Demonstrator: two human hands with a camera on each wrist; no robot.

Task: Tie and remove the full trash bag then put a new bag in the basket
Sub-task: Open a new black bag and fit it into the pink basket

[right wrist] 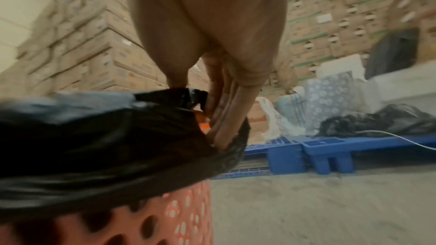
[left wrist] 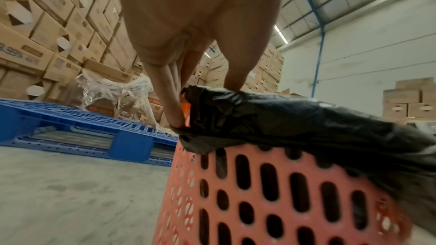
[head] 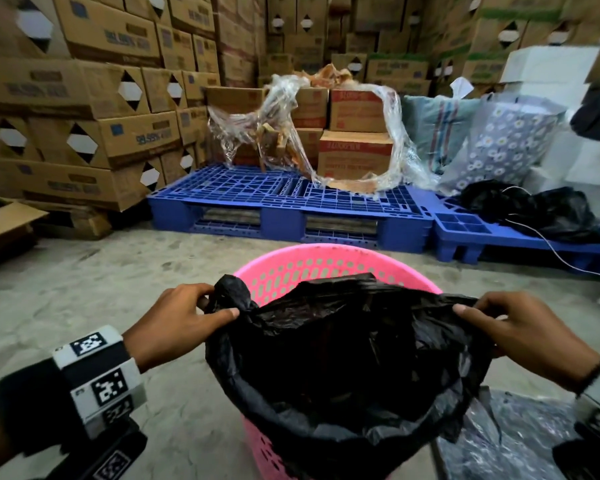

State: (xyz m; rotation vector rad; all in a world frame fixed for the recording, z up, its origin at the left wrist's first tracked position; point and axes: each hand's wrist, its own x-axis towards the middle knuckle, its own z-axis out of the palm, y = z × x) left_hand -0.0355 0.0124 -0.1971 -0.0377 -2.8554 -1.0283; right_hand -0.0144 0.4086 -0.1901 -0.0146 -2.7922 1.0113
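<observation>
A pink perforated basket (head: 326, 261) stands on the concrete floor in front of me. A black trash bag (head: 347, 358) hangs in it with its mouth spread wide over the near rim. My left hand (head: 184, 317) pinches the bag's left edge between thumb and fingers. My right hand (head: 499, 323) grips the bag's right edge the same way. The left wrist view shows my fingers (left wrist: 174, 111) clamped on a bunched corner of the bag (left wrist: 271, 118) above the basket wall (left wrist: 271, 202). In the blurred right wrist view, fingers (right wrist: 224, 118) hold the bag (right wrist: 106, 137) at the basket (right wrist: 184, 211) rim.
Blue plastic pallets (head: 284, 202) lie just beyond the basket, carrying cartons in loose clear wrap (head: 326, 133). Cardboard boxes (head: 84, 98) are stacked high at left and behind. More black bags (head: 541, 209) and a white cable lie on the right pallet. A dark plastic sheet (head: 506, 441) lies at lower right.
</observation>
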